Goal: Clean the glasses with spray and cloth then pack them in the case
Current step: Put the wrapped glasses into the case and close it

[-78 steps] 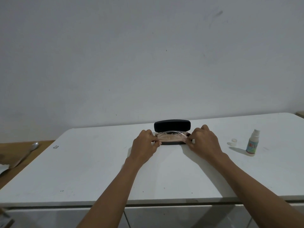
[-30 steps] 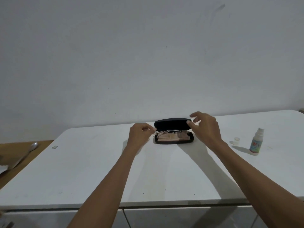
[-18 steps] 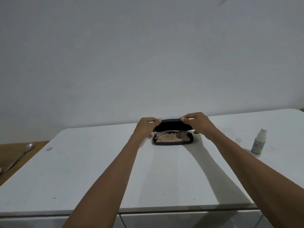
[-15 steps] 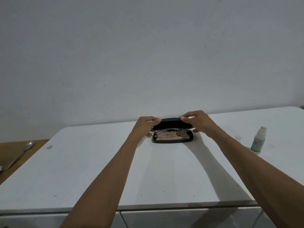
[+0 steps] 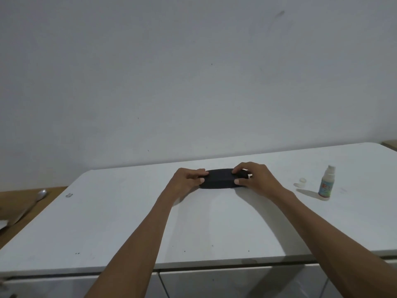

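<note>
Two bare hands meet on a closed black case (image 5: 219,178) lying flat near the middle of a white table (image 5: 107,222), with a spoon (image 5: 41,194) off on the wooden surface at far left. At the case's left end the left hand (image 5: 184,182) grips it, fingers curled over the top and thumb at the front; the right hand (image 5: 255,179) grips the right end the same way. Well to the right stand a small clear cap (image 5: 302,180) and, beyond it, an upright spray bottle (image 5: 327,183).
</note>
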{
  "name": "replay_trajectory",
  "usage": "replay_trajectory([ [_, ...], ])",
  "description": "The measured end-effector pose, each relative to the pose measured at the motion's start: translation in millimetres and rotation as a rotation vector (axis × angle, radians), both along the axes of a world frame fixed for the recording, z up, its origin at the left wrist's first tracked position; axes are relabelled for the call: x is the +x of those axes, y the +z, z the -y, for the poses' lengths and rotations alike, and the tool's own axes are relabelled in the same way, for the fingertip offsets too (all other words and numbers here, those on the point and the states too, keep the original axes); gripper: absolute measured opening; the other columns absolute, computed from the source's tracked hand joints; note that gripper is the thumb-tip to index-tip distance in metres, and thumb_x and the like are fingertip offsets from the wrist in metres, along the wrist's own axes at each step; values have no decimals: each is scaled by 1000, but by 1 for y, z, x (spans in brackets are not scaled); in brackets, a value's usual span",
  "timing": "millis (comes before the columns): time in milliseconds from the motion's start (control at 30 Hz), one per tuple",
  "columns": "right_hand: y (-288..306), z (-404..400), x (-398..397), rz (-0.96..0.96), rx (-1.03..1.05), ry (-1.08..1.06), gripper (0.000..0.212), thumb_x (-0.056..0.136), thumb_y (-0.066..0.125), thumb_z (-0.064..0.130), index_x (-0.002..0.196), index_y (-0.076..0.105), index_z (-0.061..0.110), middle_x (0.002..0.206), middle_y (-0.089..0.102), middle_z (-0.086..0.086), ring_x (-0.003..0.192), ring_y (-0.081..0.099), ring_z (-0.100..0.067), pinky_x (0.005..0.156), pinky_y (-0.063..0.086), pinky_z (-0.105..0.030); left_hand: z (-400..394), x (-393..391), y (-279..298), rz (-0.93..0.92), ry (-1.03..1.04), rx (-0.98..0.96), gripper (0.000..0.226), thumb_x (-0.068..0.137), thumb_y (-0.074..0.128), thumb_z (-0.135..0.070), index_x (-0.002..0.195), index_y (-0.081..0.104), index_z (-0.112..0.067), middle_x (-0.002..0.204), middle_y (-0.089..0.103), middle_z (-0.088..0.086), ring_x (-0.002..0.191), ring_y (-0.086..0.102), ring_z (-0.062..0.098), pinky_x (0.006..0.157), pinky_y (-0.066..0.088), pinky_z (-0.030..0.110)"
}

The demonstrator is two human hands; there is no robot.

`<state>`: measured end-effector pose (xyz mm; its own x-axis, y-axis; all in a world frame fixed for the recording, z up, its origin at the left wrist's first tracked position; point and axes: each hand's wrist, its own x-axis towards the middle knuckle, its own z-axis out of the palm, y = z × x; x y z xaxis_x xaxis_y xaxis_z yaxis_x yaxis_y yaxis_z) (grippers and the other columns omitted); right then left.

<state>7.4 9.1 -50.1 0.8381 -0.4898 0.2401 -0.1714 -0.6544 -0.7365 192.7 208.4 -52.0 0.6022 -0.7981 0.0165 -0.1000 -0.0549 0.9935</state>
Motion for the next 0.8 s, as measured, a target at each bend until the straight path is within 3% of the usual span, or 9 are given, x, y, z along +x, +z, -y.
replay_trajectory([
  [100,-1,-3,-1,-8,-47,-6,31,85,78,17,114,71,27,114,69,5,104,63,-17,91,50,-31,-1,1,-3,76,13,44,44,92,55,13,114,78,-17,139,62,-2,128,57,10,102,50,26],
  [233,-5,-7,-1,-9,-78,-20,37,83,79,17,119,70,25,109,68,2,99,62,-18,85,46,-27,-1,-5,-9,178,46,43,51,77,72,10,113,78,-26,122,73,1,109,69,15,84,57,24],
  [300,-7,-9,-1,-8,-103,-32,37,83,79,19,117,69,25,104,68,1,96,61,-19,79,44,-27,0,-9,-15,225,73,9,49,75,82,2,114,77,-26,116,74,0,102,71,17,85,58,26],
  [467,-11,-8,2,-4,-145,-34,35,84,78,20,117,68,26,102,66,2,94,59,-19,74,42,-23,7,-12,-19,245,121,-49,50,74,85,5,120,75,-13,112,75,5,101,71,21,82,60,22],
  [600,-10,5,13,-4,-133,-34,36,83,79,21,117,68,26,105,66,-1,98,60,-22,82,46,-31,19,-3,-14,222,149,-66,47,72,84,9,116,76,-8,102,68,3,95,64,23,79,63,32],
  [700,-4,19,32,12,-151,-38,36,83,79,19,117,69,23,106,68,-3,97,60,-23,82,45,-32,36,11,-8,132,167,-98,45,74,81,13,115,75,-5,113,69,15,102,68,33,76,63,31],
  [800,3,34,55,12,-154,-37,36,85,78,16,119,68,21,107,68,-4,97,59,-22,79,42,-29,52,27,-6,150,170,-103,46,77,78,14,120,72,-2,119,68,17,108,68,32,81,63,32],
])
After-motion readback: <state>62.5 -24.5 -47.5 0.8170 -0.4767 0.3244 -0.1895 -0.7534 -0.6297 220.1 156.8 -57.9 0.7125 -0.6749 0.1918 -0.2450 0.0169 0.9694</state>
